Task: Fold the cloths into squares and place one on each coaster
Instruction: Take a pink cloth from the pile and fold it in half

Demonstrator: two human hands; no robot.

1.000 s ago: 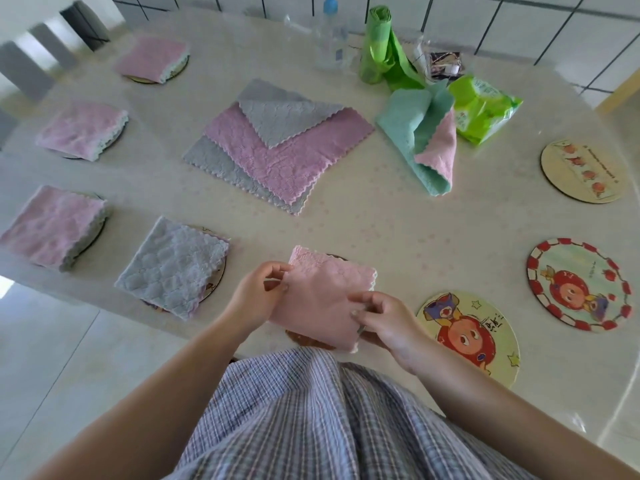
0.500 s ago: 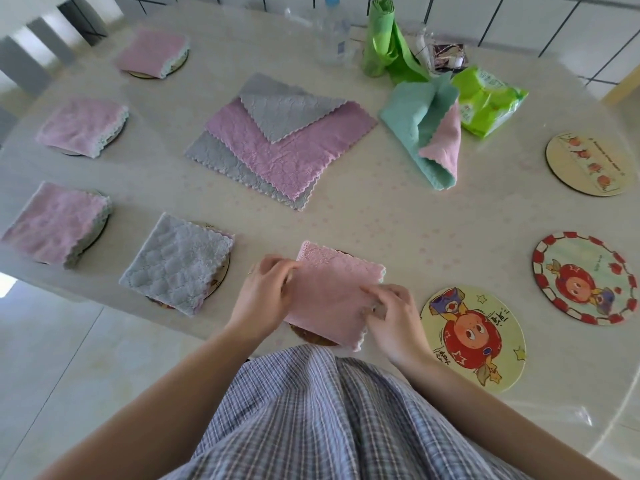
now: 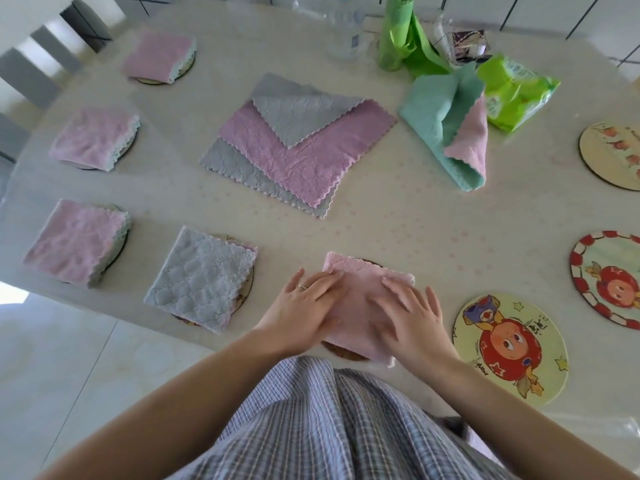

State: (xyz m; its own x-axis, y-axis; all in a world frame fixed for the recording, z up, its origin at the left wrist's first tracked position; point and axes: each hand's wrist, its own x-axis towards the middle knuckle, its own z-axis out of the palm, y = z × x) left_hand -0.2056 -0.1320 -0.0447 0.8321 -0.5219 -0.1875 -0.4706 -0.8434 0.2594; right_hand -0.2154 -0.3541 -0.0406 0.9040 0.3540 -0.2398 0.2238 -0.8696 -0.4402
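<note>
A folded pink cloth (image 3: 360, 289) lies on a brown coaster (image 3: 343, 351) at the near table edge. My left hand (image 3: 304, 310) and my right hand (image 3: 412, 318) press flat on it, fingers spread. Folded cloths cover several coasters on the left: a grey one (image 3: 201, 277) and three pink ones (image 3: 74, 240) (image 3: 95, 138) (image 3: 159, 55). Unfolded grey and pink cloths (image 3: 298, 147) are stacked mid-table, and a teal and pink cloth (image 3: 450, 123) lies crumpled to their right. Bare coasters sit on the right: a cartoon one (image 3: 509, 344), a red-rimmed one (image 3: 609, 275), a beige one (image 3: 613, 154).
At the back stand a clear water bottle (image 3: 346, 32), a green plastic bag roll (image 3: 401, 36), a green packet (image 3: 512, 91) and a dark wrapper (image 3: 467, 46). The round table's near edge (image 3: 114, 306) runs close to my body. Chair slats (image 3: 31, 67) show at far left.
Both hands have let go of the pink cloth's edges and moved on top of it, flattening it on the coaster. The cloth now lies flat.
</note>
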